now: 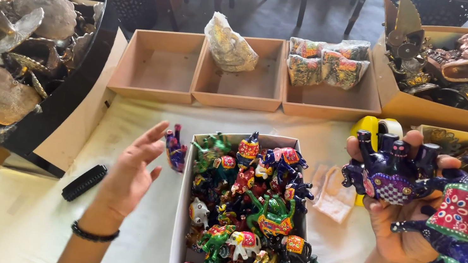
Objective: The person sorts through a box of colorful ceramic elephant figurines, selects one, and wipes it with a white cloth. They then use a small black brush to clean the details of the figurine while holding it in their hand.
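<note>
Right hand (403, 209) grips two painted elephant figurines (427, 198), fingers wrapped tight; left hand (131, 171) hovers empty, fingers spread, beside the white box (182, 206); the crowded grip could let one slip.

Right hand (400, 225) grips two painted elephants (427, 198) — left hand (130, 174) hovers open beside the white box (182, 206) of figurines

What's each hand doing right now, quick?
Left hand: open, empty, near a small purple elephant figurine.
Right hand: closed on two dark blue painted elephants.

Blurred purple figurine (175, 150) beside left hand (130, 174); lower elephants buried
</note>
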